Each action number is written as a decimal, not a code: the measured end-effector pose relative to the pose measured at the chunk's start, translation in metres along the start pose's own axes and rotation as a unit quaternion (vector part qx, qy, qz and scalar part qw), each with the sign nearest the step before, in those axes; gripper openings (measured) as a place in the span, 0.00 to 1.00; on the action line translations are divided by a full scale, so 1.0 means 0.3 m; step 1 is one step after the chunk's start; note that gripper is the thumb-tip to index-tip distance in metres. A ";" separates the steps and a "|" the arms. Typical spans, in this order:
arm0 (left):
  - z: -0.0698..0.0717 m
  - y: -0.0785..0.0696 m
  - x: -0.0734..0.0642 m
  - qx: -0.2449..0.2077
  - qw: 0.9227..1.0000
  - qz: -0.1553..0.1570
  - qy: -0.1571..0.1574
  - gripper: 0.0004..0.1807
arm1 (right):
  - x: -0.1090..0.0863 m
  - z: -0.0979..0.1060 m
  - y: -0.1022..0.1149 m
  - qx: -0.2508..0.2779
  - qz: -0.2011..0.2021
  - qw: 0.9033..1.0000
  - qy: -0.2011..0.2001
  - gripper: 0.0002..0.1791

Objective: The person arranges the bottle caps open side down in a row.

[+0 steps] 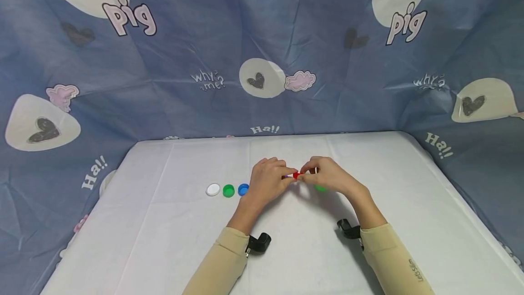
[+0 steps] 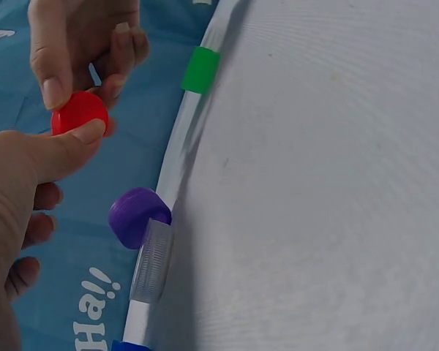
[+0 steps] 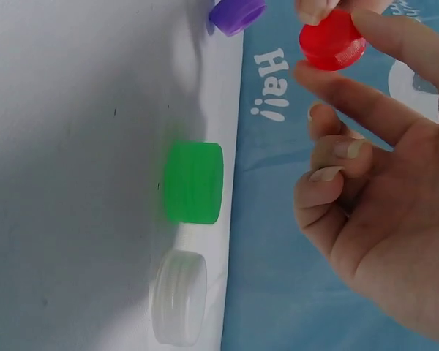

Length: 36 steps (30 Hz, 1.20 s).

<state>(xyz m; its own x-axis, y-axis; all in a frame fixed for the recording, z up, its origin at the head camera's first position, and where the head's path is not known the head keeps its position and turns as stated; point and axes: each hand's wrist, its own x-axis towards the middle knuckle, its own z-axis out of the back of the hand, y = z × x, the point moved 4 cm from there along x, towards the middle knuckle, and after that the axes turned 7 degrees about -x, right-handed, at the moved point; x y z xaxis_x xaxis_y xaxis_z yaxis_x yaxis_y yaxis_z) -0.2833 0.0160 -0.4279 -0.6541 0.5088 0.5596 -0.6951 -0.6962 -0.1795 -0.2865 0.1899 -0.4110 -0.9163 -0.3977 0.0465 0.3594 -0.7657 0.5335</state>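
Note:
Both hands meet over the white table around one small red bottle cap (image 1: 297, 175). My left hand (image 1: 267, 179) pinches the cap, its thumb lying on the cap's face in the left wrist view. From the other side my right hand (image 1: 329, 175) holds the same cap's edge between thumb and index finger; its other fingers are curled in the right wrist view. Below the left hand, a purple cap (image 2: 135, 217) sits tilted, overlapping a clear ribbed cap (image 2: 152, 262) in the left wrist view. Nearest the right hand on the table is a green cap (image 3: 196, 183).
Left of the left hand lie a white cap (image 1: 213, 189), another green cap (image 1: 228, 190) and a blue cap (image 1: 243, 189), in a row. A translucent cap (image 3: 181, 298) stands beside the right-hand green one. Behind the table (image 1: 184, 245) hangs a blue printed cloth (image 1: 172, 94).

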 end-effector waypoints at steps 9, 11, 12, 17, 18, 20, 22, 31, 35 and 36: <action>-0.001 0.026 0.004 -0.107 0.988 0.109 0.009 0.13 | -0.006 0.023 -0.004 0.006 0.010 0.998 -0.056 0.08; -0.001 0.027 0.005 -0.127 0.984 0.125 0.018 0.14 | -0.005 0.025 -0.004 0.009 0.016 0.998 -0.063 0.07; -0.002 0.027 0.005 -0.135 0.982 0.130 0.023 0.14 | -0.005 0.025 -0.005 0.011 0.019 0.998 -0.066 0.06; -0.003 0.024 0.008 -0.139 0.980 0.135 0.035 0.14 | -0.002 0.025 -0.005 0.018 0.033 0.997 -0.071 0.04; -0.003 0.023 0.008 -0.137 0.981 0.135 0.037 0.14 | -0.001 0.025 -0.005 0.019 0.035 0.997 -0.071 0.04; -0.004 0.022 0.008 -0.130 0.982 0.132 0.040 0.14 | -0.001 0.025 -0.006 0.024 0.036 0.997 -0.071 0.04; -0.006 0.021 0.008 -0.123 0.983 0.126 0.043 0.13 | -0.001 0.025 -0.007 0.036 0.032 0.997 -0.065 0.04; 0.011 0.006 0.006 -0.076 0.996 0.054 0.001 0.18 | -0.005 0.020 -0.030 0.104 -0.027 0.994 -0.006 0.07; 0.017 0.003 0.005 -0.070 0.997 0.038 -0.009 0.21 | -0.008 0.018 -0.031 0.125 -0.036 0.991 0.010 0.08; 0.017 0.003 0.005 -0.069 0.997 0.035 -0.010 0.21 | -0.007 0.017 -0.032 0.128 -0.038 0.991 0.010 0.08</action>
<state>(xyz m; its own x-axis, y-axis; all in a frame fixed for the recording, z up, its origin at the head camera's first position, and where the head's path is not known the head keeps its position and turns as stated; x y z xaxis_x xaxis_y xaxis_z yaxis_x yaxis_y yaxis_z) -0.2834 0.0135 -0.4230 -0.6977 0.4494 0.5579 -0.6827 -0.6531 -0.3277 -0.2888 0.2007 -0.4121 -0.9344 -0.3557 -0.0184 0.2299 -0.6420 0.7314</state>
